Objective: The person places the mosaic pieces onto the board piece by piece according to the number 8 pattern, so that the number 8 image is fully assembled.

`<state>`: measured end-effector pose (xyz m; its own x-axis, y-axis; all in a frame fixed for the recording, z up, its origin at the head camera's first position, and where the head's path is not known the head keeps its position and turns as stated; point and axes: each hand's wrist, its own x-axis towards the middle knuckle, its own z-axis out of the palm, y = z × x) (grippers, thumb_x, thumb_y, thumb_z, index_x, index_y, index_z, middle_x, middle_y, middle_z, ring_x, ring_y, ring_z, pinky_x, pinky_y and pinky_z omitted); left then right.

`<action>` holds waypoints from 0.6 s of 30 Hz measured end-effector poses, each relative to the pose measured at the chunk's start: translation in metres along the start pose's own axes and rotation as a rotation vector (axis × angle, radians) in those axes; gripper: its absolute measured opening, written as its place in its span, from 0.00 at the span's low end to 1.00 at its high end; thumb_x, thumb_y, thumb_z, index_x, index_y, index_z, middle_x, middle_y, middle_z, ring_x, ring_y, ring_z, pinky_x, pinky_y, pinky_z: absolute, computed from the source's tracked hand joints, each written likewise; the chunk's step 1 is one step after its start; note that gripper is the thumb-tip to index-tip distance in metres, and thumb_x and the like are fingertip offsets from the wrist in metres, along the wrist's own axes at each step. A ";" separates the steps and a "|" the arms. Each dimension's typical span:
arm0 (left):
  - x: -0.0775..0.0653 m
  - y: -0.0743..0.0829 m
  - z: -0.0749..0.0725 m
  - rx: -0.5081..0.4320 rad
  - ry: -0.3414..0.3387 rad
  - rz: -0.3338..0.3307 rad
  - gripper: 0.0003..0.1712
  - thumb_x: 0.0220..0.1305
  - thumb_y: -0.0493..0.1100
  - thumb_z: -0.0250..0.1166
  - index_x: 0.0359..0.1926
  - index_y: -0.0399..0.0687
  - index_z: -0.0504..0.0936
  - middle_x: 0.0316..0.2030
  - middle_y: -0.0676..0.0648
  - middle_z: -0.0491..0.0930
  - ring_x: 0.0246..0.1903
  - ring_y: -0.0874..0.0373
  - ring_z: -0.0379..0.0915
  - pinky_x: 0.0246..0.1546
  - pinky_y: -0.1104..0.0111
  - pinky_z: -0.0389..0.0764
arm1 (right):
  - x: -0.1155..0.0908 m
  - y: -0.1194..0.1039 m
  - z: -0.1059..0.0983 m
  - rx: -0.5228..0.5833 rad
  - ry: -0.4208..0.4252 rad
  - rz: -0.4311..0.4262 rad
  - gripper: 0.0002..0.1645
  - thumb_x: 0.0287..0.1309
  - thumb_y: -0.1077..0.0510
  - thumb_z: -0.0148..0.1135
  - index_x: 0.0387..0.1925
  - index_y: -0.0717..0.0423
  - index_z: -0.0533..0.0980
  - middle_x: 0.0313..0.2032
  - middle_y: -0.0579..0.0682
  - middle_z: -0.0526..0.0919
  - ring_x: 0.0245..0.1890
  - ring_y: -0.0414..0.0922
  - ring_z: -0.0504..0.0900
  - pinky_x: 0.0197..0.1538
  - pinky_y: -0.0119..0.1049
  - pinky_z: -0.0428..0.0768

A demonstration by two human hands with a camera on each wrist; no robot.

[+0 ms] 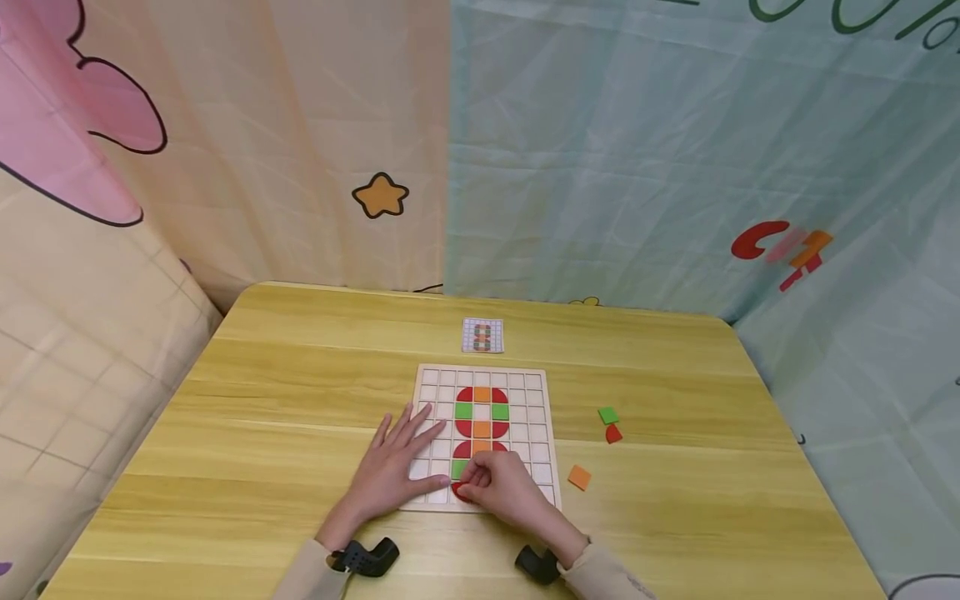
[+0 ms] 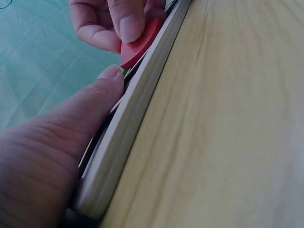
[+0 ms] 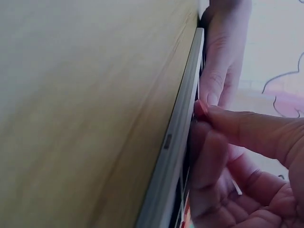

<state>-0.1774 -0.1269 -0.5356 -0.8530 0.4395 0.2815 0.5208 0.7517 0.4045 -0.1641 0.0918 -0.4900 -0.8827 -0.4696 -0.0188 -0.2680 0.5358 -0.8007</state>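
Note:
A wooden grid board (image 1: 536,408) lies on the table, with red rounded, orange square and green square tiles forming a figure in its cells. My left hand (image 1: 390,471) rests on the board's left side, fingers spread and straight. Its thumb reaches beside the red tile in the left wrist view. With thumb and fingers, my right hand (image 1: 508,490) pinches a red quarter-round tile (image 2: 138,46) at the lower part of the figure, under a green tile (image 1: 459,469). The tile stands tilted over the board in the left wrist view. The right hand covers some lower cells.
Right of the board lie a loose green square (image 1: 608,415), a red quarter-round piece (image 1: 613,433) and an orange square (image 1: 579,477). A small pattern card (image 1: 483,335) lies beyond the board. Printed curtains (image 1: 600,167) hang behind the wooden table (image 1: 300,358).

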 end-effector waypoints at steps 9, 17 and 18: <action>0.000 0.002 -0.003 -0.002 -0.017 -0.012 0.47 0.53 0.71 0.61 0.69 0.54 0.66 0.72 0.46 0.52 0.70 0.44 0.40 0.68 0.49 0.37 | -0.001 -0.002 0.004 -0.219 0.020 -0.099 0.07 0.47 0.57 0.74 0.23 0.51 0.81 0.21 0.37 0.72 0.22 0.31 0.68 0.26 0.23 0.71; 0.000 0.002 -0.002 0.006 -0.020 -0.009 0.47 0.54 0.73 0.59 0.69 0.54 0.66 0.72 0.45 0.52 0.71 0.44 0.40 0.68 0.48 0.36 | -0.005 -0.001 0.003 -0.300 0.036 -0.119 0.08 0.44 0.56 0.76 0.26 0.53 0.84 0.21 0.37 0.71 0.21 0.31 0.67 0.25 0.23 0.68; 0.000 0.002 -0.002 0.005 -0.020 -0.009 0.47 0.53 0.73 0.59 0.69 0.54 0.66 0.72 0.45 0.52 0.70 0.44 0.40 0.68 0.48 0.36 | -0.005 -0.001 0.003 -0.299 0.042 -0.123 0.08 0.44 0.56 0.76 0.25 0.53 0.84 0.20 0.37 0.71 0.21 0.31 0.67 0.25 0.23 0.68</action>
<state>-0.1768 -0.1267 -0.5329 -0.8584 0.4421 0.2602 0.5126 0.7585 0.4024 -0.1585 0.0914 -0.4912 -0.8500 -0.5177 0.0970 -0.4699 0.6622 -0.5836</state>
